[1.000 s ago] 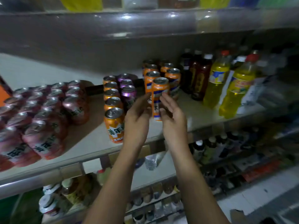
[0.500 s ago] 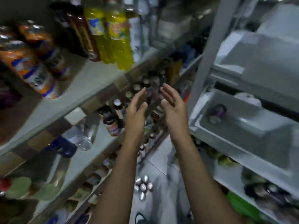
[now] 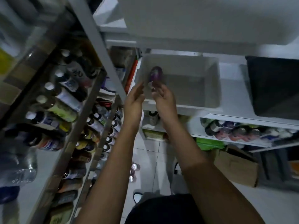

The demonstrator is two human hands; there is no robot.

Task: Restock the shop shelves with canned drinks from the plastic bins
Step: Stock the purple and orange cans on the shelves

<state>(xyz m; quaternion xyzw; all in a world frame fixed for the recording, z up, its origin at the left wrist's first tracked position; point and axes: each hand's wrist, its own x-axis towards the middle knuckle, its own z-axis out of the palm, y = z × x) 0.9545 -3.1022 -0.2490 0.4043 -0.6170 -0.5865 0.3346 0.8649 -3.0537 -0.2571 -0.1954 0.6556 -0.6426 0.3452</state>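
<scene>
Grey plastic bin (image 3: pixel 186 65) sits on a white shelf (image 3: pixel 233 91) just above the middle of the view, its open top facing the camera. One purple can (image 3: pixel 155 73) lies on its side inside, close to the bin's nine o'clock wall, its silver end pointing toward six o'clock.

Two bare arms reach up from the bottom edge toward that corner. The left hand (image 3: pixel 134 99) is at the bin's near rim, at seven o'clock of the can. Its fingers are straight and together, the palm is turned toward the other hand, and it holds nothing. The right hand (image 3: pixel 163 97) is just beside it, at six o'clock of the can, fingers loosely spread with the tips up at the can's silver end. Blur hides whether they touch it, and they are not wrapped round it.

At three o'clock of the grey bin a dark bin (image 3: pixel 275 88) stands on the same shelf. Below them, at four o'clock, a lower shelf holds a row of cans and bottles (image 3: pixel 239 132). At nine o'clock, past a slanting grey post (image 3: pixel 98 50), bottled drinks (image 3: pixel 64 97) are packed in rows. On the tiled floor (image 3: pixel 145 159) between the arms stand a few loose cans (image 3: pixel 134 171), and a cardboard box (image 3: pixel 234 167) sits at four o'clock.
</scene>
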